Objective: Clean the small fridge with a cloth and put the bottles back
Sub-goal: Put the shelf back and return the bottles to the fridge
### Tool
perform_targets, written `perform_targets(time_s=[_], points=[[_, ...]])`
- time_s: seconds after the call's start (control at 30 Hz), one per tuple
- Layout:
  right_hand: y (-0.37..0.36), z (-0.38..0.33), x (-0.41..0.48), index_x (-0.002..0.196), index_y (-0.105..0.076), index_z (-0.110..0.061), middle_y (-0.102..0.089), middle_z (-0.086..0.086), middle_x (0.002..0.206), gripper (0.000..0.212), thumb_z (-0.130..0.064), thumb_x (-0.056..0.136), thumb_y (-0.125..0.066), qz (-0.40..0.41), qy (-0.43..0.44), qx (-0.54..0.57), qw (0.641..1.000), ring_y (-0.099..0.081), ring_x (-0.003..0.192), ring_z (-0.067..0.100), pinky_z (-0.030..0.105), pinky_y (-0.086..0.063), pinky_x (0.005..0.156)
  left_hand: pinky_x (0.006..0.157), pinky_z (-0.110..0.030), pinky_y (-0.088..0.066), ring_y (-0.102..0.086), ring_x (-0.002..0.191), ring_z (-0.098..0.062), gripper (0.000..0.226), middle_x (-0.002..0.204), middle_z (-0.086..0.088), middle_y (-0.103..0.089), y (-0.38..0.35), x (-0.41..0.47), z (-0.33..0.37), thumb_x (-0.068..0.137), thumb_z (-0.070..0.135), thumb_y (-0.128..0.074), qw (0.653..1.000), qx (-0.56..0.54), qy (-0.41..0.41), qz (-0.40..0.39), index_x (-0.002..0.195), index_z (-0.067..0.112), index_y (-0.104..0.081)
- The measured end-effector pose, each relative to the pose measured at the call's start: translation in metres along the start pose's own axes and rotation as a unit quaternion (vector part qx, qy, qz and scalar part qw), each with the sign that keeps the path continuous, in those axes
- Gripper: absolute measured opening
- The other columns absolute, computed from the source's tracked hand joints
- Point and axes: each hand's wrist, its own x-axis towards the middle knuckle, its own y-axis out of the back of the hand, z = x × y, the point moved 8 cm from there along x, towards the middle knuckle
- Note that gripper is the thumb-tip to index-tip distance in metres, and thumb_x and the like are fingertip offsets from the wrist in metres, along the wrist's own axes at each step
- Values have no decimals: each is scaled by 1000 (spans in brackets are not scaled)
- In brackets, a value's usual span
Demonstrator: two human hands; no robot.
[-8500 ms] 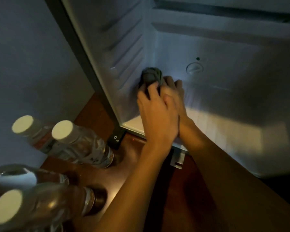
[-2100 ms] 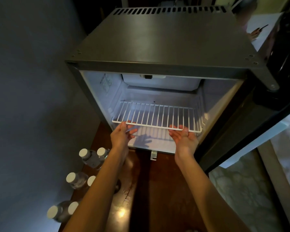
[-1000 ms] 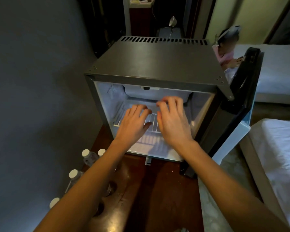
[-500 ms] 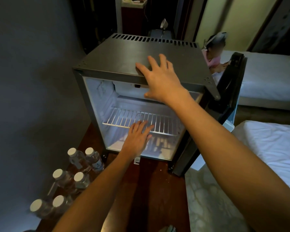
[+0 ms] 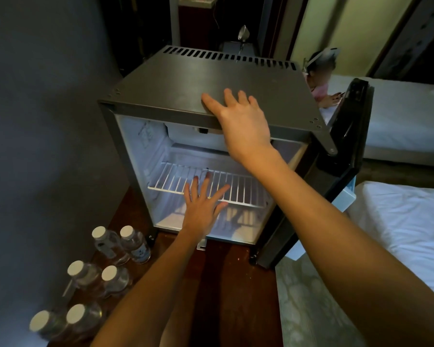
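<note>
A: So, how does the small fridge (image 5: 173,81) look?
B: Dark grey, straight ahead at twelve o'clock. Its door (image 5: 343,146) is open at three o'clock, and the inside is white with one wire shelf (image 5: 171,175).
A: Hands?
B: The right hand (image 5: 243,123) is spread flat on its top. The left hand (image 5: 202,209) is spread over the shelf's front. Six white-capped bottles (image 5: 133,246) stand at seven o'clock.

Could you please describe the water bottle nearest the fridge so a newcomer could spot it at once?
Find the small fridge with its door open to the right. On the dark wooden surface by its front left corner stand six white-capped water bottles in three pairs. The bottle you want is the right one of the pair nearest the fridge, right beside its foot.
</note>
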Motion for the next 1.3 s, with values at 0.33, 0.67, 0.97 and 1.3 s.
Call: perform_targets(time_s=[0.33, 0.67, 0.97, 1.3], points=[[-1, 1, 1, 154, -22, -26, -35, 25, 150, 75, 1, 92, -55, 26, -5, 28, 999, -32, 138, 46, 51, -26, 116, 106, -65, -26, -34, 139, -44, 47, 153, -5, -41, 1, 17, -6, 92, 59, -34, 998, -24, -43, 26, 137, 50, -47], [-3, 0, 2, 155, -20, -24, -35, 25, 149, 85, 4, 86, -60, 36, 3, 7, 999, -33, 138, 45, 49, -27, 114, 108, -55, -20, -21, 145, -37, 50, 160, -2, -30, -5, 48, -11, 89, 51, -55, 999, -39, -23, -13, 138, 53, -46], [-4, 0, 2, 153, -22, -22, -39, 27, 144, 83, 5, 84, -60, 31, 6, -4, 999, -37, 133, 47, 51, -30, 111, 114, -56, -11, -4, 150, -32, 49, 165, 0, -11, -1, 44, -4, 98, 56, -39, 992, -15, 18, -127, 146, 54, -30], [11, -16, -26, 152, -22, -9, -26, 28, 153, 79, -4, 83, -61, 3, -33, 32, 999, -22, 142, 48, 53, -22, 115, 79, -40, -53, -65, 92, -34, 30, 115, -17, -69, 87, 0, -24, 96, 3, -49, 971, -175, 77, -141, 117, 12, -68]])
